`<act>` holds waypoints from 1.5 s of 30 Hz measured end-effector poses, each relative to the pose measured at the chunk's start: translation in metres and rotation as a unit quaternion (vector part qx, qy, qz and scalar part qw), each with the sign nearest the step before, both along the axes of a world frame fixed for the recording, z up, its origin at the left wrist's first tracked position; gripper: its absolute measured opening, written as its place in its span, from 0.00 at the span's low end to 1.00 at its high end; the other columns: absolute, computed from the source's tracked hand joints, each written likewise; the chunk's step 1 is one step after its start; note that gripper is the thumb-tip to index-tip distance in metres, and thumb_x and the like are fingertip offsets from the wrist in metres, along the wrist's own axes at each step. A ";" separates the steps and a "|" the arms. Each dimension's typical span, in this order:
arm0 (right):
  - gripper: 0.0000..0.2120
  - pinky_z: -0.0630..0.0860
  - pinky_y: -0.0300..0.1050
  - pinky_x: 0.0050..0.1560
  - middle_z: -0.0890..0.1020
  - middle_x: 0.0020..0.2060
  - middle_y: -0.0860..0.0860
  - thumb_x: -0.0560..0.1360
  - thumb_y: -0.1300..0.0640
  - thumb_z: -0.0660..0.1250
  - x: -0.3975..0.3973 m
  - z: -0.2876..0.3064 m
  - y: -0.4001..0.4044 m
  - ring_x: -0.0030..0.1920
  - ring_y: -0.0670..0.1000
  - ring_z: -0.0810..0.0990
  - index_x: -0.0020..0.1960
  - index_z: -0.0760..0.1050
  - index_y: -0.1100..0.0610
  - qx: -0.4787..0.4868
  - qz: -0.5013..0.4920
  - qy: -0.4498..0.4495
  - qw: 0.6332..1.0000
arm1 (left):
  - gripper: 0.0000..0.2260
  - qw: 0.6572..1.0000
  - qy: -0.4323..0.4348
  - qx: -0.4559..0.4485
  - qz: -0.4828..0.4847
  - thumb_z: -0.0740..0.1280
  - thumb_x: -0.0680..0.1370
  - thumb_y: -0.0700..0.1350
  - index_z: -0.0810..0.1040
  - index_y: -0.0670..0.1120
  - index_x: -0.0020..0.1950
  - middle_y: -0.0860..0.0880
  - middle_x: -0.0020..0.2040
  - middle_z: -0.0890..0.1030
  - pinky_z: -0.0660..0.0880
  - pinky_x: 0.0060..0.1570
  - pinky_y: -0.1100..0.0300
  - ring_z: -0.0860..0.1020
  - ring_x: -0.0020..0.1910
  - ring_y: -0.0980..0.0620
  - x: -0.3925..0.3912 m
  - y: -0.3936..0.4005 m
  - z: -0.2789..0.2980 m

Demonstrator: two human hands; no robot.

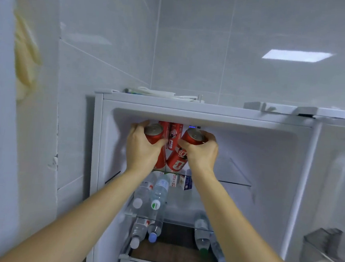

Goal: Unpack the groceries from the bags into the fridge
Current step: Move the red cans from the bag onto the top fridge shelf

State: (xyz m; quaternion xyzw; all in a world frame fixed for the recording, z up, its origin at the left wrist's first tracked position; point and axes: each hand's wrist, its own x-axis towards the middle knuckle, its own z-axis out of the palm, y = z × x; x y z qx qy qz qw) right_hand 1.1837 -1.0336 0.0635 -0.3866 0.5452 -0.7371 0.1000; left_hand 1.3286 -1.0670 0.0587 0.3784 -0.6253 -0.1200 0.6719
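The open fridge (208, 113) fills the middle of the view. My left hand (142, 149) grips a red soda can (154, 132) at the top shelf, on the left. My right hand (201, 153) grips another red soda can (191, 137) beside it. Both cans tilt with their silver tops toward me. Between and behind my hands stand more red cans (174, 135) on the glass top shelf (234, 177). One red can (176, 161) shows below my right hand's thumb.
Several clear water bottles (158, 193) lie on the lower shelves, with small milk cartons (186, 182) behind them. The fridge door (336, 185) stands open at right with a metal-edged bin (323, 250). White cables (160, 93) lie on the fridge top. Tiled wall is at left.
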 end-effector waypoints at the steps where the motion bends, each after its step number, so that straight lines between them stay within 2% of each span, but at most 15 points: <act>1: 0.29 0.83 0.47 0.51 0.84 0.48 0.47 0.61 0.58 0.85 0.000 -0.002 -0.007 0.49 0.50 0.84 0.58 0.76 0.50 -0.004 -0.005 -0.003 1.000 | 0.28 1.000 0.001 -0.002 0.001 0.83 0.66 0.46 0.80 0.47 0.64 0.55 0.55 0.74 0.67 0.53 0.67 0.77 0.56 0.53 -0.002 -0.007 -0.001; 4: 0.31 0.80 0.42 0.45 0.83 0.48 0.47 0.61 0.57 0.84 0.000 -0.007 -0.025 0.48 0.49 0.84 0.58 0.73 0.51 -0.008 -0.015 -0.011 1.000 | 0.27 1.000 0.004 -0.007 -0.007 0.83 0.65 0.46 0.81 0.48 0.62 0.54 0.55 0.75 0.73 0.51 0.60 0.80 0.54 0.49 -0.009 -0.031 -0.005; 7: 0.31 0.81 0.40 0.41 0.85 0.49 0.48 0.59 0.56 0.84 0.001 -0.009 -0.043 0.47 0.48 0.85 0.59 0.76 0.51 -0.006 -0.024 -0.012 1.000 | 0.26 1.000 0.012 -0.014 -0.025 0.82 0.65 0.47 0.81 0.49 0.61 0.53 0.54 0.76 0.77 0.51 0.55 0.81 0.52 0.48 -0.015 -0.052 -0.010; 12: 0.29 0.83 0.46 0.53 0.86 0.50 0.46 0.61 0.56 0.85 0.006 -0.008 -0.062 0.49 0.47 0.86 0.59 0.79 0.51 -0.005 -0.021 -0.014 1.000 | 0.21 0.999 0.021 -0.003 -0.044 0.80 0.66 0.51 0.81 0.52 0.57 0.52 0.53 0.78 0.78 0.51 0.55 0.81 0.50 0.50 -0.023 -0.076 -0.007; 15: 0.26 0.84 0.46 0.54 0.87 0.49 0.46 0.64 0.54 0.85 0.006 -0.010 -0.069 0.47 0.46 0.87 0.60 0.81 0.52 -0.005 -0.006 -0.020 1.000 | 0.19 0.998 0.017 0.014 -0.051 0.78 0.68 0.51 0.80 0.52 0.57 0.51 0.54 0.80 0.79 0.52 0.53 0.82 0.51 0.49 -0.026 -0.083 -0.003; 19: 0.15 0.85 0.51 0.55 0.87 0.45 0.46 0.68 0.48 0.82 0.006 -0.016 -0.077 0.45 0.48 0.87 0.51 0.82 0.49 0.043 0.037 -0.011 0.998 | 0.18 0.998 -0.004 0.049 -0.047 0.76 0.73 0.49 0.79 0.50 0.61 0.49 0.58 0.81 0.76 0.55 0.56 0.81 0.56 0.47 -0.028 -0.100 0.001; 22: 0.16 0.84 0.55 0.57 0.87 0.47 0.48 0.69 0.45 0.81 0.003 -0.016 -0.088 0.47 0.50 0.87 0.53 0.82 0.48 0.077 0.053 0.017 0.995 | 0.19 0.996 -0.031 0.058 -0.052 0.75 0.74 0.50 0.78 0.49 0.63 0.47 0.59 0.81 0.76 0.54 0.55 0.81 0.58 0.45 -0.027 -0.118 0.004; 26: 0.11 0.83 0.55 0.58 0.87 0.44 0.47 0.71 0.49 0.81 -0.007 -0.014 -0.103 0.47 0.50 0.87 0.47 0.79 0.45 0.087 0.064 0.056 0.993 | 0.18 0.993 -0.079 0.059 -0.059 0.73 0.76 0.49 0.77 0.49 0.64 0.46 0.59 0.80 0.70 0.51 0.58 0.80 0.58 0.45 -0.034 -0.129 0.004; 30: 0.14 0.83 0.56 0.58 0.88 0.45 0.50 0.70 0.51 0.81 -0.024 -0.017 -0.120 0.48 0.51 0.87 0.53 0.82 0.49 0.097 0.072 0.079 0.990 | 0.21 0.992 -0.089 0.064 -0.062 0.71 0.77 0.49 0.72 0.48 0.68 0.46 0.63 0.77 0.71 0.54 0.55 0.78 0.60 0.44 -0.044 -0.135 -0.003; 33: 0.21 0.83 0.51 0.54 0.86 0.48 0.51 0.69 0.50 0.82 -0.034 -0.017 -0.134 0.50 0.52 0.86 0.57 0.80 0.53 0.112 0.031 0.100 0.988 | 0.26 0.988 -0.125 0.082 -0.031 0.71 0.76 0.50 0.67 0.50 0.71 0.46 0.65 0.78 0.75 0.54 0.48 0.79 0.61 0.42 -0.047 -0.144 -0.009; 35: 0.23 0.83 0.49 0.54 0.85 0.49 0.51 0.68 0.48 0.82 -0.039 -0.015 -0.142 0.51 0.52 0.85 0.58 0.79 0.54 0.119 0.015 0.116 0.986 | 0.29 0.981 -0.163 0.102 -0.011 0.72 0.76 0.49 0.64 0.49 0.74 0.45 0.65 0.78 0.75 0.54 0.47 0.79 0.61 0.40 -0.050 -0.152 -0.013; 38: 0.25 0.80 0.47 0.53 0.84 0.53 0.50 0.70 0.46 0.81 -0.042 -0.013 -0.155 0.53 0.51 0.84 0.61 0.77 0.54 0.145 0.010 0.136 0.980 | 0.33 0.978 -0.172 0.112 -0.025 0.74 0.76 0.49 0.62 0.47 0.76 0.42 0.66 0.77 0.75 0.55 0.46 0.79 0.62 0.38 -0.059 -0.163 -0.013; 41: 0.25 0.77 0.47 0.51 0.83 0.54 0.50 0.71 0.45 0.79 -0.048 -0.011 -0.172 0.54 0.53 0.82 0.62 0.76 0.53 0.170 -0.007 0.157 0.973 | 0.36 0.977 -0.175 0.111 -0.040 0.75 0.76 0.50 0.59 0.44 0.78 0.40 0.68 0.75 0.77 0.61 0.41 0.78 0.64 0.37 -0.067 -0.176 -0.012; 45: 0.23 0.76 0.47 0.50 0.82 0.54 0.52 0.72 0.44 0.78 -0.055 -0.007 -0.195 0.55 0.56 0.82 0.59 0.75 0.55 0.202 -0.026 0.174 0.963 | 0.35 0.975 -0.189 0.116 -0.018 0.73 0.78 0.49 0.57 0.44 0.79 0.40 0.70 0.74 0.73 0.63 0.43 0.75 0.67 0.38 -0.079 -0.194 -0.014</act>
